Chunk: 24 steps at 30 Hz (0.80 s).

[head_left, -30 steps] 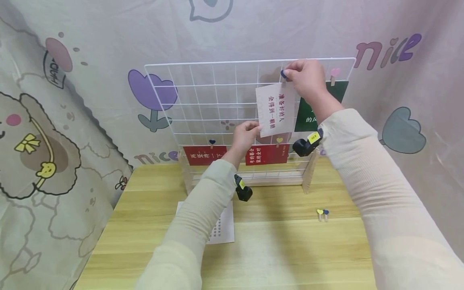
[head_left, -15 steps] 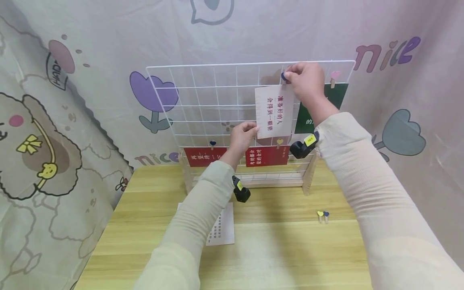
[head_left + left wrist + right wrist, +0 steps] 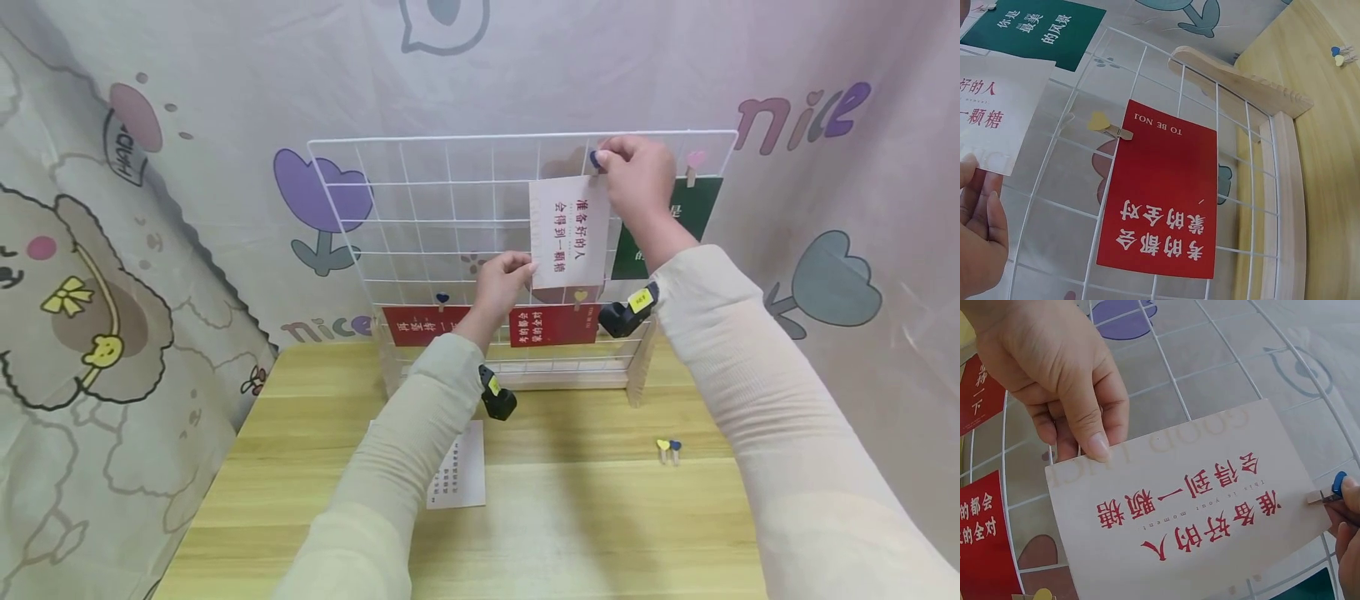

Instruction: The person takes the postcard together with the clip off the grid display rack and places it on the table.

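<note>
A white card (image 3: 567,233) with red lettering lies against the white wire grid (image 3: 420,200). My left hand (image 3: 501,287) pinches its lower left corner between thumb and fingers, as the right wrist view also shows. At the card's top edge my right hand (image 3: 641,177) pinches a small wooden clip with a blue heart (image 3: 1339,484); the clip's tip overlaps the card's edge. Right of the card hangs a green card (image 3: 697,212) under a pink heart clip (image 3: 695,160), partly hidden by my right arm. Below, a red card (image 3: 1163,200) hangs from a yellow heart clip (image 3: 1105,127).
Another red card (image 3: 412,327) hangs at the grid's lower left under a blue heart clip (image 3: 442,299). The grid stands on wooden feet (image 3: 640,367) on the table (image 3: 570,517). Two heart clips (image 3: 669,450) lie at the right; a printed white sheet (image 3: 467,471) lies partly under my left arm.
The white card has straightened slightly against the grid, and my right hand with the blue heart clip has shifted a little to the right. My left hand keeps its hold on the corner.
</note>
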{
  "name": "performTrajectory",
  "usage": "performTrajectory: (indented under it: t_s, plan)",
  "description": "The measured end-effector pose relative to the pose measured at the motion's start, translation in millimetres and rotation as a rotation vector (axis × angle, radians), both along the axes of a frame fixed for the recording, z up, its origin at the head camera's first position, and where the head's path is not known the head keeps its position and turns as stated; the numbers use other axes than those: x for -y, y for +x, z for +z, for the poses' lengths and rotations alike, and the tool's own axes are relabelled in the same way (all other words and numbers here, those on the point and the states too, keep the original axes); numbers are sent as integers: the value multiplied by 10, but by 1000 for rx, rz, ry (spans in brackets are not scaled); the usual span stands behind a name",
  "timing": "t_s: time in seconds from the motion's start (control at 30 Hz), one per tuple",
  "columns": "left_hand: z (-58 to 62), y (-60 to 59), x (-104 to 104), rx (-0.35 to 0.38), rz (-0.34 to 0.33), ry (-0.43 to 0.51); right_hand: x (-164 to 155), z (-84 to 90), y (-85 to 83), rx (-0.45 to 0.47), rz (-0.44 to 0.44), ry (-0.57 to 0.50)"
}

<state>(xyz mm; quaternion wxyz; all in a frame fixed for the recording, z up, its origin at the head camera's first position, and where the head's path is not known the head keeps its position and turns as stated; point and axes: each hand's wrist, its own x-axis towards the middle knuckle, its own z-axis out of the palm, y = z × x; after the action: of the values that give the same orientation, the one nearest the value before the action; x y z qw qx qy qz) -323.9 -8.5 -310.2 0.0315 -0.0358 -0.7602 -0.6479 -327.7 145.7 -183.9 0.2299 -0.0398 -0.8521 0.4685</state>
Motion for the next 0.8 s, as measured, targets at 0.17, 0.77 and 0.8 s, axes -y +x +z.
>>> performTrajectory:
  t_s: [0.17, 0.77, 0.8]
  plan:
    - [0, 8, 27, 8, -3, -3, -25, -54, -20, -73, -7, -64]
    - [-2, 87, 83, 8, -28, -4, -315, -360, -575, -234, 30, -244]
    - [-9, 95, 90, 11, -31, -11, -421, -478, -793, -248, 43, -256]
